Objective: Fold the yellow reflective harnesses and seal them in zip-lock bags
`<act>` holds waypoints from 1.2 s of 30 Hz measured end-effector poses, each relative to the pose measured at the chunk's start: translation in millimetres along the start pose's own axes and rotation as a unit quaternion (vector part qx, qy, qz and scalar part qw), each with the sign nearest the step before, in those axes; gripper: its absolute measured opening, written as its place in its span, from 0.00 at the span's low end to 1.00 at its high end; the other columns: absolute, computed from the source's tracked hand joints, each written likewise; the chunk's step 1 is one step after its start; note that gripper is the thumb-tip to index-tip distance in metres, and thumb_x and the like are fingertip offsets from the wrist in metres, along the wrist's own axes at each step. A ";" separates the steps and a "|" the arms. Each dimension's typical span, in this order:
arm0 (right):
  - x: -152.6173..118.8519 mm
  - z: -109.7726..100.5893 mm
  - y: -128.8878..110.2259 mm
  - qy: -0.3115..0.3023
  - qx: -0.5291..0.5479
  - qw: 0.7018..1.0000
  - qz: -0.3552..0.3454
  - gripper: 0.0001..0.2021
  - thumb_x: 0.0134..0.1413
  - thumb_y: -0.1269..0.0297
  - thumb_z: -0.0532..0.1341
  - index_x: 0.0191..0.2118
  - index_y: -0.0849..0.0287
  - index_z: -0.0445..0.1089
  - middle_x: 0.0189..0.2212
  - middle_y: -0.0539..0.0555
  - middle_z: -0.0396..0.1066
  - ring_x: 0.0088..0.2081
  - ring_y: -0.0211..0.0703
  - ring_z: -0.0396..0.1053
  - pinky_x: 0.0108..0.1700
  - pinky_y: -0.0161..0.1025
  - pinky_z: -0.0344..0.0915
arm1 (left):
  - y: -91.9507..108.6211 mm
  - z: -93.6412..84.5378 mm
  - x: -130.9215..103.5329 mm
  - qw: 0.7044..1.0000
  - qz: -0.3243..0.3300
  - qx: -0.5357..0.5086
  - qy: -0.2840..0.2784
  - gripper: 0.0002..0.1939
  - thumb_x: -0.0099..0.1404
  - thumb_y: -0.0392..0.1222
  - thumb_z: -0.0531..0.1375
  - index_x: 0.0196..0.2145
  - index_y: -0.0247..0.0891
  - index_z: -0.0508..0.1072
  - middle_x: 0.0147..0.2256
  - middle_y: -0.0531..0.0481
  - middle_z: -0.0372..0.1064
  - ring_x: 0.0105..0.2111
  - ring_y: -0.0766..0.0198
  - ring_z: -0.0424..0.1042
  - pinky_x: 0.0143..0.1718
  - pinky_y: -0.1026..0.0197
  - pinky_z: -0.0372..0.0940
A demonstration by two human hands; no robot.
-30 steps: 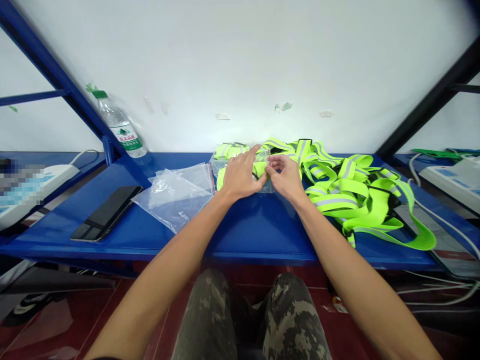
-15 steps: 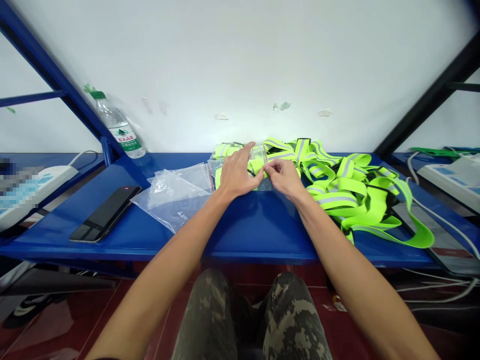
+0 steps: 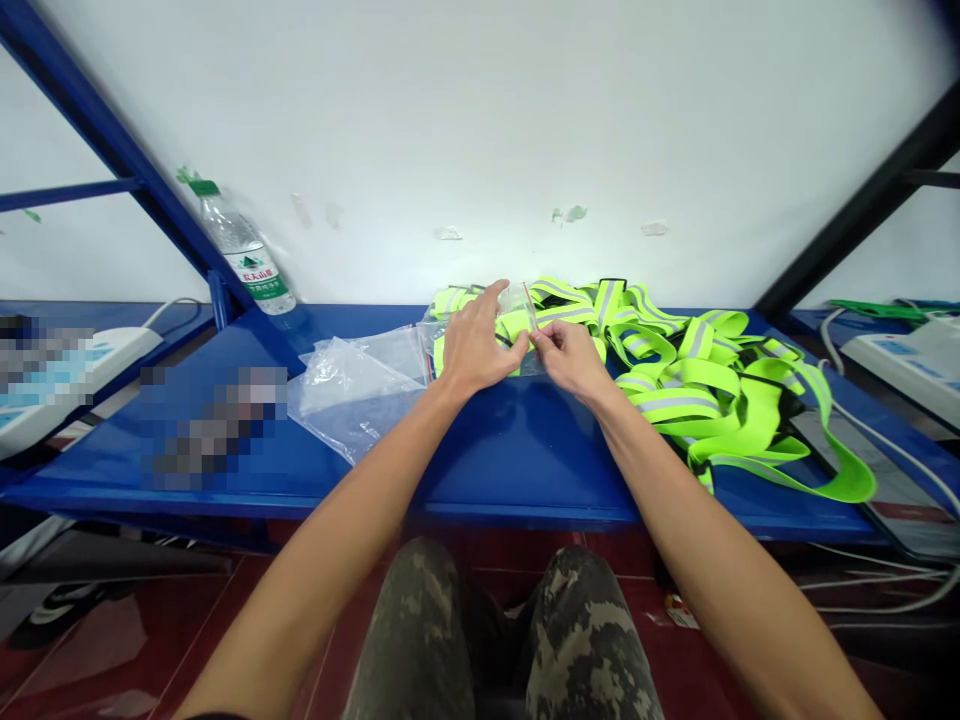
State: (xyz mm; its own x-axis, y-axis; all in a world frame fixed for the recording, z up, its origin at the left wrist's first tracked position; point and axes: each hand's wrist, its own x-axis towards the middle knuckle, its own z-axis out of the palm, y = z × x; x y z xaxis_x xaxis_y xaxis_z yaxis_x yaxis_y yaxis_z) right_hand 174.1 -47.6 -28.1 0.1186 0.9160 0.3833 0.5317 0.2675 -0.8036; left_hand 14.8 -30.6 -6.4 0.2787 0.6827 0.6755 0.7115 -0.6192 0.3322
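A clear bag (image 3: 514,298) with a folded yellow-green band (image 3: 513,325) inside is held on the blue table (image 3: 517,450), between the two hands, its red-striped edge pinched between the thumb and fingers of the right hand (image 3: 568,352). The left hand (image 3: 478,345) is laid over the bag's left part with its fingers extended and its thumb spread away from them. To the left, flat clear bags (image 3: 360,385) are spread just beside the held bag, while the right side of the table is covered by a tangled pile of reflective straps (image 3: 697,390).
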 end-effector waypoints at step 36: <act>-9.6 0.6 -8.5 0.047 -0.115 0.990 -0.068 0.14 0.60 0.59 0.58 0.24 0.57 0.63 0.20 0.50 0.66 0.23 0.39 0.61 0.30 0.38 0.53 | -11.1 -3.2 5.9 0.991 -0.085 -0.039 0.091 0.29 0.59 0.47 0.62 0.57 0.39 0.62 0.42 0.47 0.73 0.43 0.54 0.73 0.49 0.52 0.66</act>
State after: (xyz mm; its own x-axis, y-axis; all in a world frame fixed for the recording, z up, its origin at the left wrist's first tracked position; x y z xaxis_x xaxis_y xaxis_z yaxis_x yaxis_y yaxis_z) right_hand 167.9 -58.5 -25.2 0.1037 0.8416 0.5301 0.7242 0.3014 -0.6202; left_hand 6.4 -21.0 -4.0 0.0321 0.7024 0.7111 0.6849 -0.5336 0.4962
